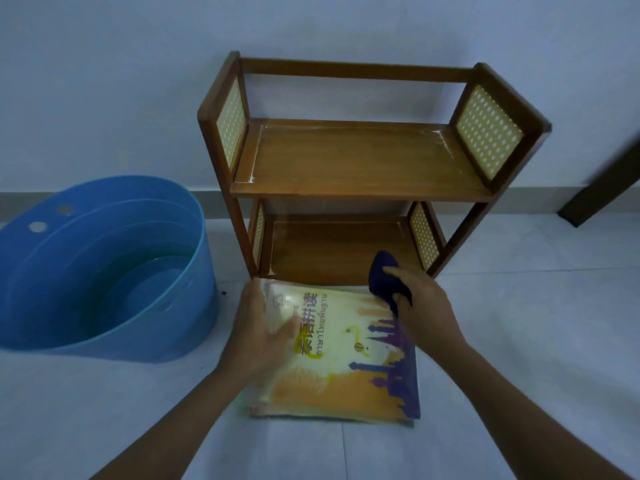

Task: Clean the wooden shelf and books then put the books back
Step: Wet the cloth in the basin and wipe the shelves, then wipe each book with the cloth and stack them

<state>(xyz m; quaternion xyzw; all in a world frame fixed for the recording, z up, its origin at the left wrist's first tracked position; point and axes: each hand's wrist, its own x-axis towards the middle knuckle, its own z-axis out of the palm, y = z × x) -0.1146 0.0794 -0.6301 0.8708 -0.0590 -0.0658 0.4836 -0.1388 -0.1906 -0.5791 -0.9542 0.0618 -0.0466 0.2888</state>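
Pale tiled floor [519, 341], plain wall behind. Wooden shelf [360, 161], two tiers, perforated side panels, both tiers bare. Glossy book [346, 358] flat on floor in front, long axis toward shelf. Left hand [263, 327] flat on cover, right hand [422, 303] gripping dark blue cloth [384, 275] at book's far corner. Round blue plastic tub [104, 265] on left, little water inside.

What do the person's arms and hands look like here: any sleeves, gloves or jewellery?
Both forearms are bare as far as the frame shows, with no sleeves in view. The left hand and the right hand wear no gloves. No watch, bracelet or ring is visible, though the dim, slightly blurred picture could hide something small.
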